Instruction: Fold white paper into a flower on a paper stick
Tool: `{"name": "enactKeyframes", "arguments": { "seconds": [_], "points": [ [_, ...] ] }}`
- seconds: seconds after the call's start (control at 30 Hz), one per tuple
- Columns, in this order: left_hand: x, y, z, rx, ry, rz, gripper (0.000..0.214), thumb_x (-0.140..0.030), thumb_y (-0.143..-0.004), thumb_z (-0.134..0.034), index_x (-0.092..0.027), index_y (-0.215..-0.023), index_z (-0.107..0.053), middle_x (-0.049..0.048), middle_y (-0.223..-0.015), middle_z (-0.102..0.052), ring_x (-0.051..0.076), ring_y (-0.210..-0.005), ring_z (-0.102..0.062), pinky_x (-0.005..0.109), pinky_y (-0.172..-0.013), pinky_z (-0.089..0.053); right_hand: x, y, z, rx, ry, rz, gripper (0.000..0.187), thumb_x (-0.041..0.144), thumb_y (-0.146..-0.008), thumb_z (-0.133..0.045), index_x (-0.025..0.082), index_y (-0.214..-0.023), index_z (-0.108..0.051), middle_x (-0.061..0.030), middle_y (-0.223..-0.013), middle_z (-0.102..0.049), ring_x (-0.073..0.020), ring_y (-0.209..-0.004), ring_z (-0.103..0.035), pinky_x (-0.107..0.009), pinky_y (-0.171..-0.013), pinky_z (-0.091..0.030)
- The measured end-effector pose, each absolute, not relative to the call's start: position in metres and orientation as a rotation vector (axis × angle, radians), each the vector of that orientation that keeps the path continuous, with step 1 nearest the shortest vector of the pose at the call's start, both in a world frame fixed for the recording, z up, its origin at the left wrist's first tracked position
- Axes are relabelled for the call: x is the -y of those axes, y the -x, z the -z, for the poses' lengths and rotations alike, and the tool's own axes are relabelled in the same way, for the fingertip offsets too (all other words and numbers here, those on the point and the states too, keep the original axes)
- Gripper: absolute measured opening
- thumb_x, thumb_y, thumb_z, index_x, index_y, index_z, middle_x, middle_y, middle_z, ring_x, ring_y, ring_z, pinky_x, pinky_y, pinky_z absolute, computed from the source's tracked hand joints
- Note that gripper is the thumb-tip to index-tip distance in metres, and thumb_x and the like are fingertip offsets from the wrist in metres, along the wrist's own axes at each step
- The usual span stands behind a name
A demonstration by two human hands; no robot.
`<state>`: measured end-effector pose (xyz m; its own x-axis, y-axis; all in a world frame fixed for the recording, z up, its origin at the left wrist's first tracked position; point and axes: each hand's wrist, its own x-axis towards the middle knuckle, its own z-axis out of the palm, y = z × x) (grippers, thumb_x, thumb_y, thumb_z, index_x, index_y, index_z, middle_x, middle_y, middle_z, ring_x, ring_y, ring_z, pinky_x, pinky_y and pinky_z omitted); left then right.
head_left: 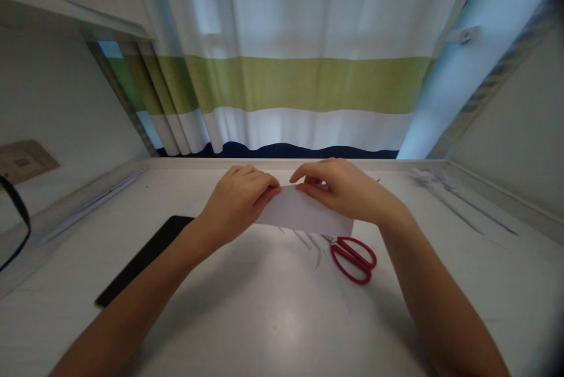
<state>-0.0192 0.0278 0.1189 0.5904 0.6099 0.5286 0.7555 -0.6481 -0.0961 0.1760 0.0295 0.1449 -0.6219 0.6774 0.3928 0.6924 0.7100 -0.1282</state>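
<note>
A folded sheet of white paper [304, 212] lies on the white desk [273, 318] in front of me. My left hand [238, 201] has its fingers curled and pressed on the paper's left top edge. My right hand [341, 189] pinches the top edge just right of it, fingers bent together. The fingertips of the two hands are a short gap apart along the fold. Red-handled scissors [352, 256] lie on the desk just below my right wrist, blades partly under the paper.
A flat black object [145, 259] like a phone or tablet lies to the left by my left forearm. Thin paper slivers [308, 242] lie below the sheet. A striped curtain [299, 83] hangs behind the desk. Walls flank both sides; a black strap [17, 218] hangs at far left.
</note>
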Motion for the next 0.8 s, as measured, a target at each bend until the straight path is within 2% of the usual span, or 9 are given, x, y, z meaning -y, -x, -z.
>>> {"name": "enactKeyframes", "arguments": {
  "seconds": [0.23,0.47,0.8],
  "points": [
    [-0.023,0.019,-0.121,1.117,2.495,0.579,0.022,-0.03,-0.085,-0.039,-0.017,-0.082,-0.057,0.0044,-0.079,-0.061,0.019,-0.076,-0.051,0.032,-0.068,-0.036,-0.023,-0.159,-0.138,2.479,1.058,0.088,0.018,0.021,-0.081,-0.039,0.016,-0.087,-0.056,-0.0047,-0.077,-0.063,-0.0149,-0.072,-0.056,-0.024,-0.063,-0.036],
    [-0.018,0.021,-0.124,1.079,2.479,0.594,0.021,-0.028,-0.085,-0.04,-0.017,-0.082,-0.057,0.0037,-0.077,-0.061,0.018,-0.074,-0.05,0.032,-0.069,-0.036,-0.023,-0.162,-0.14,2.489,0.995,0.058,0.017,0.02,-0.079,-0.042,0.018,-0.084,-0.059,-0.0034,-0.077,-0.064,-0.0142,-0.073,-0.056,-0.024,-0.066,-0.036],
    [-0.011,0.019,-0.131,1.025,2.426,0.513,0.021,-0.027,-0.083,-0.041,-0.018,-0.079,-0.06,0.0019,-0.076,-0.063,0.019,-0.075,-0.052,0.033,-0.067,-0.033,-0.026,-0.164,-0.141,2.44,1.018,-0.07,0.016,0.022,-0.071,-0.05,0.019,-0.076,-0.064,-0.0014,-0.07,-0.064,-0.013,-0.065,-0.055,-0.024,-0.061,-0.037]
  ]
}}
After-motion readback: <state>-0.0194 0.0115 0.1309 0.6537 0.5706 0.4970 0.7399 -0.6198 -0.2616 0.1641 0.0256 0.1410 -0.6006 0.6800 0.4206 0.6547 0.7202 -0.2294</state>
